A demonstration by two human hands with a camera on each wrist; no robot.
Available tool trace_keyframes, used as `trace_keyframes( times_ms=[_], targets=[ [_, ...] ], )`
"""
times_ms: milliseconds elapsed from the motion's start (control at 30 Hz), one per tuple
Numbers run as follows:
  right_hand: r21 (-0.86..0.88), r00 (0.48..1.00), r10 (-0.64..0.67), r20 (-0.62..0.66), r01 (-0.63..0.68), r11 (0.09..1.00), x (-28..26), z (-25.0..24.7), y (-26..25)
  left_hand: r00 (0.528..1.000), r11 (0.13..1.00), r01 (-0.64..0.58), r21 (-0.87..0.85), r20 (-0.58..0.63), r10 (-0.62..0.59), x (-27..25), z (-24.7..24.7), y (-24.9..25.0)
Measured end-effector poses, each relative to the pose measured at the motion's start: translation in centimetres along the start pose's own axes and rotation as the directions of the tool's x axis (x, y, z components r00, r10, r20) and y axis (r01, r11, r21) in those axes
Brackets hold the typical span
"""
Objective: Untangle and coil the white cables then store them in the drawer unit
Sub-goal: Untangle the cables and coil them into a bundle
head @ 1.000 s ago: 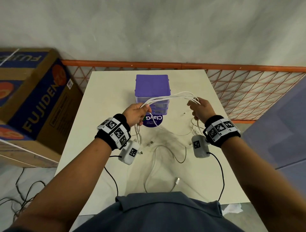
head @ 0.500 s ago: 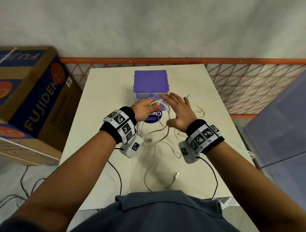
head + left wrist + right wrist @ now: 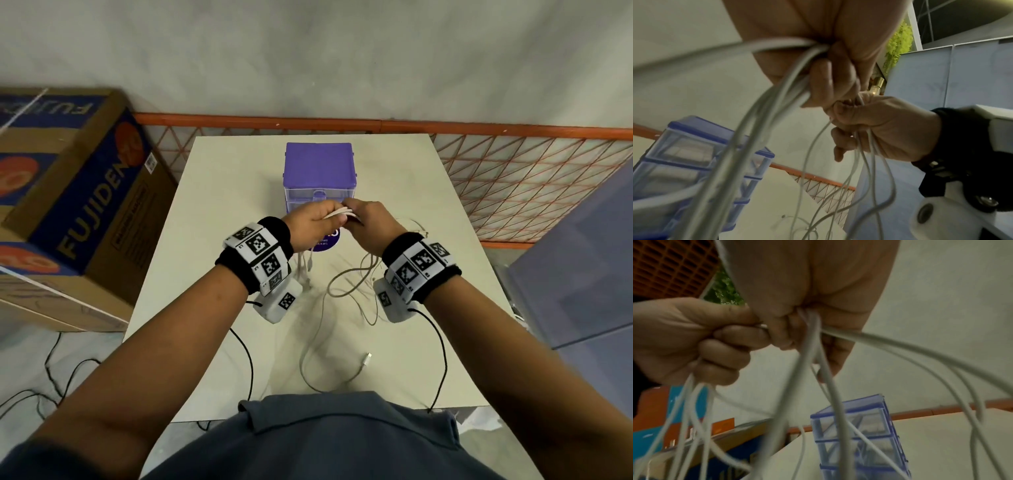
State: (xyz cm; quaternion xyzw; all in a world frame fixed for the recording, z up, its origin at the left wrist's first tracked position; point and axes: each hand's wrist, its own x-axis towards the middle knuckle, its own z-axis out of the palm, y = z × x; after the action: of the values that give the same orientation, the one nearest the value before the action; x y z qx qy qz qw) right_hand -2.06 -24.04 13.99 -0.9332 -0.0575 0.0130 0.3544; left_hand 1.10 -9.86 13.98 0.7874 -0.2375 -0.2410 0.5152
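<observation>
- The two hands have come together. A second ago they were spread apart with a span of the white cables (image 3: 337, 216) stretched between them in front of the drawer unit (image 3: 318, 178); now the left hand (image 3: 310, 229) and the right hand (image 3: 373, 228) are touching, raised above the middle of the desk (image 3: 219, 212), just in front of the unit.
- Grip, left: fingers are curled tight round a bundle of strands, which fan out below the fist in the left wrist view (image 3: 777, 91).
- Grip, right: also closed on cable; the right wrist view shows strands leaving the fist and arching away (image 3: 890, 344).
- The stretched span is gone; it appears folded into a short loop passing from one hand into the other. I judge this to be one turn of coiling being gathered, not untangling.
- Much cable is still loose: loops hang from the hands down to the desk, and one strand runs towards the near edge and ends in a connector (image 3: 367, 358) lying flat there.
- The drawer unit stands near the far edge; its drawers look closed as far as I can tell, so storing has not begun.
- Meaning for the task: coiling is under way but early. More turns are needed, and hanging strands that cross each other may snag as they are drawn up.
</observation>
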Motion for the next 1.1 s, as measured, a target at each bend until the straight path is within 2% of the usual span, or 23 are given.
trace_keyframes(
  times_ms=[100, 200, 267, 400, 500, 633, 700, 767, 867, 933, 1000, 1100],
  targets=[
    [-0.113, 0.998, 0.053, 0.038, -0.049, 0.992, 0.2, -1.0, 0.4, 0.998, 0.992, 0.048, -0.116, -0.032, -0.053, 0.0, -0.5, -1.0],
    [-0.177, 0.997, 0.063, 0.034, -0.056, 0.983, 0.0, -1.8, 1.3, 0.995, 0.981, 0.1, -0.164, 0.043, -0.094, -0.2, -1.3, -1.5],
    [-0.184, 0.997, 0.084, 0.003, -0.082, 0.979, 0.1, -2.2, 2.0, 0.993, 0.988, 0.095, -0.119, 0.078, -0.086, -0.3, -1.5, -1.7],
    [-0.191, 0.986, 0.153, -0.068, -0.163, 0.968, 0.3, -3.6, 4.2, 0.99, 0.989, 0.131, 0.073, 0.04, -0.134, -0.5, -2.2, -4.0],
    [-0.217, 0.974, 0.212, -0.083, -0.225, 0.95, -0.1, -3.8, 6.1, 0.981, 0.979, 0.187, 0.082, 0.024, -0.19, -0.8, -2.4, -5.8],
    [-0.389, 0.961, 0.267, -0.079, -0.276, 0.879, -0.7, -2.6, 6.9, 0.983, 0.97, 0.184, 0.162, -0.043, -0.18, -0.8, -1.9, -6.1],
    [-0.49, 0.975, 0.223, -0.021, -0.205, 0.848, -1.1, -2.3, 5.6, 0.988, 0.953, 0.153, 0.263, -0.043, -0.147, -0.6, -1.6, -5.9],
    [-0.554, 0.991, 0.099, 0.089, -0.033, 0.832, -0.9, -1.7, 3.7, 0.99, 0.929, 0.137, 0.344, -0.031, -0.134, -0.3, -1.4, -5.6],
    [-0.562, 0.965, -0.06, 0.254, 0.198, 0.803, -0.2, 0.0, 0.9, 0.998, 0.926, 0.046, 0.374, 0.028, -0.061, 0.3, -0.7, -4.0],
    [-0.433, 0.963, -0.11, 0.246, 0.211, 0.876, 0.2, 0.4, 0.3, 0.999, 0.94, 0.011, 0.34, 0.034, -0.024, 0.4, -0.8, -3.0],
    [-0.303, 0.975, -0.092, 0.203, 0.151, 0.941, 0.3, -0.2, 1.1, 0.999, 0.956, 0.039, 0.292, -0.006, -0.039, 0.4, -1.6, -2.8],
    [-0.284, 0.99, -0.046, 0.133, 0.082, 0.955, 0.2, -1.8, 2.5, 0.996, 0.964, 0.088, 0.251, -0.008, -0.088, 0.2, -2.8, -3.6]
  ],
)
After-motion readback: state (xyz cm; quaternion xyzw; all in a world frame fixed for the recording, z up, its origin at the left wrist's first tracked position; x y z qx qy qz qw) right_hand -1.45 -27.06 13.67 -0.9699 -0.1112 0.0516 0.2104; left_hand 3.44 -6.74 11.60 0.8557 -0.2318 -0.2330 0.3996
